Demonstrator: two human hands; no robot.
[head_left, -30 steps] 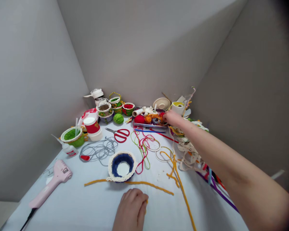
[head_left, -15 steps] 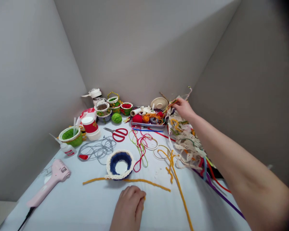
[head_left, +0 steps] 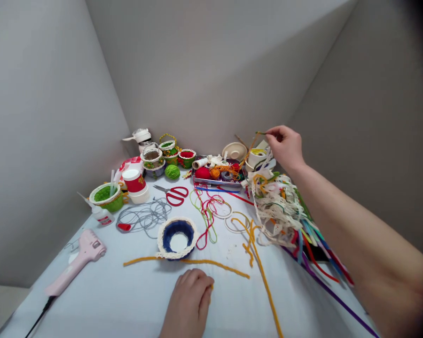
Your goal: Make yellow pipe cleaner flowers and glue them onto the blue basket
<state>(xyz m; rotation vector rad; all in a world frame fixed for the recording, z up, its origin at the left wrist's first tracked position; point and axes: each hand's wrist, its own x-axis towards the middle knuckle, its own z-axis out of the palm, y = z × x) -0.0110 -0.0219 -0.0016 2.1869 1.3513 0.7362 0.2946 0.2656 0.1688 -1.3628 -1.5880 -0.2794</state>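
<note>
My right hand (head_left: 285, 144) is raised over the back right of the table, its fingers pinched on thin green and orange yarn (head_left: 255, 138). That yarn trails down toward the metal tray (head_left: 216, 182) of yarn balls. At the front, my left hand (head_left: 190, 300) rests closed on the table, and a bit of yellow cord (head_left: 212, 286) peeps out by its fingertips. Just beyond it stands a dark blue basket (head_left: 169, 237) with a white lace rim. One yellow cord (head_left: 218, 264) lies along the basket's near side; further yellow cords (head_left: 264, 279) lie to the right.
A pink glue gun (head_left: 79, 260), glue bottle (head_left: 102, 216) and green basket (head_left: 109, 202) stand at left. Red-handled scissors (head_left: 176, 196) lie mid-table near tangled grey cord (head_left: 144, 213). Lace trimmings (head_left: 277, 206) and coloured strips (head_left: 317, 267) pile up at right. Finished small baskets (head_left: 187, 159) stand behind.
My right hand has risen from the tray and moved right, drawing the green and orange yarn up with it. My left hand has stayed in place, closed.
</note>
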